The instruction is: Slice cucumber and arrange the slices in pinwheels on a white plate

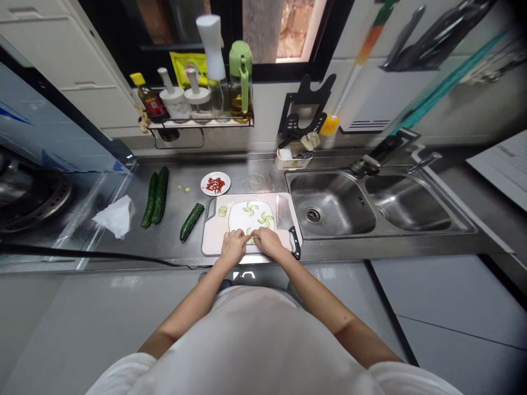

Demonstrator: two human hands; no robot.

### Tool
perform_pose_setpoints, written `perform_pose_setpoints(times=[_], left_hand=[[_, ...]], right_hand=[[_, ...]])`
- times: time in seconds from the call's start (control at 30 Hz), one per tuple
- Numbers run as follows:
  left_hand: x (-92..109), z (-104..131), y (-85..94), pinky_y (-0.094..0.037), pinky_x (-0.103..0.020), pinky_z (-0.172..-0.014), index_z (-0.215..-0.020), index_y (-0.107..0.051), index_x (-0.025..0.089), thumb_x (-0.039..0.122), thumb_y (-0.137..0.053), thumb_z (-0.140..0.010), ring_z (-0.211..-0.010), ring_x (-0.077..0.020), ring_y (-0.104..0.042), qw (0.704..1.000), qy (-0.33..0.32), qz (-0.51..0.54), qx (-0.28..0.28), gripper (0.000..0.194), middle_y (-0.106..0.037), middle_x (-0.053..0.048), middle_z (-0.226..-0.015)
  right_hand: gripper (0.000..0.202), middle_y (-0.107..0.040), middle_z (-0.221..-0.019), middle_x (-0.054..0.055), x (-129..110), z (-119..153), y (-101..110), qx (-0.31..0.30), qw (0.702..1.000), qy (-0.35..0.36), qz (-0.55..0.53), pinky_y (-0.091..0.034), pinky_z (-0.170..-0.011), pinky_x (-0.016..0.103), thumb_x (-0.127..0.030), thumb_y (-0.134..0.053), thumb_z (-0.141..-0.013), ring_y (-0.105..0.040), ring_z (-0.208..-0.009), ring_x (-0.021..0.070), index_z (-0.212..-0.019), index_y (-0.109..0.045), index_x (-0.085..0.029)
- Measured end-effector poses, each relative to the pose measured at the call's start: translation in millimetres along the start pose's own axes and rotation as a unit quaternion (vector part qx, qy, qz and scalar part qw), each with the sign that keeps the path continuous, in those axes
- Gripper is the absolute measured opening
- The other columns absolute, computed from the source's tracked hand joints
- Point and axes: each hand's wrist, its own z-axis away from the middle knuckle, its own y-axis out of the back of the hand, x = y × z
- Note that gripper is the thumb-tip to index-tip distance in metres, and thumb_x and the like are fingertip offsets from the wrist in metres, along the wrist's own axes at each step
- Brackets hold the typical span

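A white squarish plate [241, 214] lies on the pale cutting board [214, 238], with thin cucumber slices [250, 208] laid in pinwheel shapes on it. At the plate's near edge, my left hand [234, 245] and my right hand [267, 241] meet with fingers bent and tips pressed together around a cucumber slice [249, 232], largely hidden by them. Beside my right hand rests a kitchen knife [284, 213], its black handle at the board's right edge. A few more slices [222, 211] lie on the board's left side.
Left of the board lie a cut cucumber [191, 222], two whole cucumbers [155, 197] and a crumpled white tissue [116, 215]. Behind it sits a small plate [205, 184] of chopped red pieces. A double sink [333, 203] is at right; a bottle rack [201, 124] hangs above.
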Motion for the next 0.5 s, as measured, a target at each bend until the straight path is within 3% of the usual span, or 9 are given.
perform_pose_setpoints(times=[0.37,0.5], left_hand=[[2.5,-1.4,2.9,-0.034,-0.036,-0.082,-0.114,-0.068,0.030,0.016,-0.046,-0.089,-0.094,-0.0212,-0.052,1.000,0.004,-0.003,-0.016,0.036,-0.061,-0.007,-0.102],[-1.9,-3.8,2.4,-0.037,-0.035,-0.085,-0.112,-0.070,0.029,0.014,-0.046,-0.087,-0.096,-0.0206,-0.054,0.998,0.036,0.048,0.012,0.037,-0.063,-0.006,-0.101]], right_hand=[[0.032,-0.065,-0.103,0.009,-2.1,0.6,2.4,-0.007,1.000,-0.012,-0.009,-0.037,-0.075,0.025,-0.023,-0.039,-0.095,-0.057,-0.096,0.0194,-0.111,-0.067,-0.022],[0.032,-0.066,-0.109,0.009,3.2,-0.7,0.5,0.029,0.998,-0.014,-0.051,-0.039,-0.081,0.025,-0.025,-0.041,-0.095,-0.058,-0.101,0.0189,-0.115,-0.065,-0.020]])
